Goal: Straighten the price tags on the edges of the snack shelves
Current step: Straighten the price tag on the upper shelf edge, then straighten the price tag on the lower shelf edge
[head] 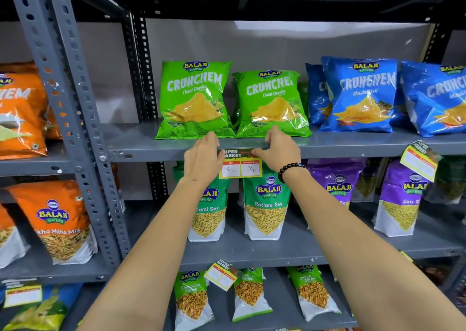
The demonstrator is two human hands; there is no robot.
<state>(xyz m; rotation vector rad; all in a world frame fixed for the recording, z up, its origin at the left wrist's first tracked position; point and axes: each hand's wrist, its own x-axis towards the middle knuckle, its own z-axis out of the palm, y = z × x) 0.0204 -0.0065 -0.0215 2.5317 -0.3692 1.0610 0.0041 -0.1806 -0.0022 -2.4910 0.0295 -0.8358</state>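
Note:
A yellow and red price tag point(240, 167) hangs level from the front edge of the grey middle shelf point(141, 151), below two green chip bags point(194, 99). My left hand point(203, 158) presses its left top corner and my right hand point(277, 149), with a black bead bracelet, presses its right top corner against the shelf edge. A second price tag point(419, 160) hangs tilted on the same edge at the far right. A third price tag point(222, 274) sits crooked on the shelf edge below. Another price tag point(22, 294) shows at the lower left.
Blue chip bags point(360, 96) stand to the right on the middle shelf, orange bags point(22, 114) on the left rack. Green sev pouches point(267, 204) and purple pouches point(401, 199) fill the shelf beneath. A perforated grey upright point(73, 119) divides the two racks.

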